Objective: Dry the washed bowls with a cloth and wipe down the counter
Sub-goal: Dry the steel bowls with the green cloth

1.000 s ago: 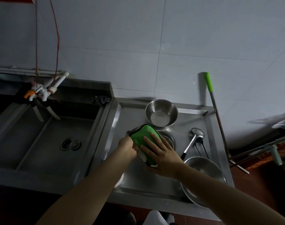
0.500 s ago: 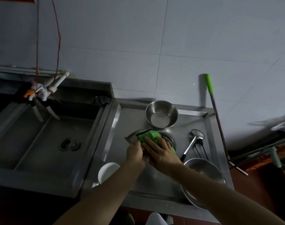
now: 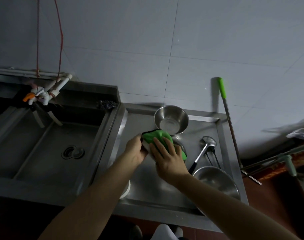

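My left hand (image 3: 135, 150) grips the edge of a bowl (image 3: 146, 146) held above the steel counter (image 3: 147, 193). A green cloth (image 3: 157, 136) covers most of that bowl, so only a pale strip of it shows. My right hand (image 3: 168, 159) lies over the cloth with its fingers spread and presses it against the bowl. A deep steel bowl (image 3: 171, 119) stands upright just behind the cloth. A wide steel bowl (image 3: 217, 181) sits at the front right. A white bowl (image 3: 126, 189) shows partly under my left forearm.
A ladle (image 3: 206, 144) and thin utensils lie right of my hands. Another steel dish (image 3: 179, 144) sits beneath the cloth. The sink basin (image 3: 43, 144) with a tap (image 3: 38, 97) is on the left, a steel scrubber (image 3: 106, 104) at its back corner. A green-handled pole (image 3: 223, 90) leans on the wall.
The bowl has been turned in my hands and the cloth has slid up over its top. My right hand's fingers have spread out across the cloth. My left forearm covers the white bowl again.
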A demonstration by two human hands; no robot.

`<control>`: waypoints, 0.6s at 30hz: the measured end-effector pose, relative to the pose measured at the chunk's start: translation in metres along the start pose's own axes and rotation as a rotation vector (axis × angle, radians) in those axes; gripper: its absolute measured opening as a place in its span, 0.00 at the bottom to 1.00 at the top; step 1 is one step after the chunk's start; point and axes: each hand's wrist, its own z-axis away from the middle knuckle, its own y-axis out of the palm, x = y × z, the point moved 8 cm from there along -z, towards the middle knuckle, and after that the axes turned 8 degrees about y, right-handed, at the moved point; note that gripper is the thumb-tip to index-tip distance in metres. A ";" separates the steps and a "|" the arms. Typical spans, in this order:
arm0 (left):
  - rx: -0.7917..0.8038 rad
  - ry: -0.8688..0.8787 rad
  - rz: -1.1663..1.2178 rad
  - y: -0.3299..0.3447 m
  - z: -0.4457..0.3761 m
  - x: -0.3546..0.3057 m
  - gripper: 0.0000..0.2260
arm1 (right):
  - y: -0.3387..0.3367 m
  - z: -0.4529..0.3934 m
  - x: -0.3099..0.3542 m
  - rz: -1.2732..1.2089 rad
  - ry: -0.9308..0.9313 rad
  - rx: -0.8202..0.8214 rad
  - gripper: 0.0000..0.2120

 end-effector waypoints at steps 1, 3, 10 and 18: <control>0.019 -0.022 0.019 0.005 0.007 0.008 0.17 | -0.002 -0.005 -0.002 -0.033 0.030 -0.010 0.30; 0.040 -0.021 0.025 0.012 0.019 0.021 0.16 | 0.000 -0.010 -0.005 -0.068 0.077 0.015 0.29; -0.043 0.031 -0.119 0.004 0.014 0.038 0.21 | 0.006 0.005 0.005 -0.079 0.019 -0.008 0.29; -0.078 0.026 -0.075 -0.009 0.007 0.024 0.17 | 0.013 0.029 -0.005 0.014 -0.116 0.016 0.35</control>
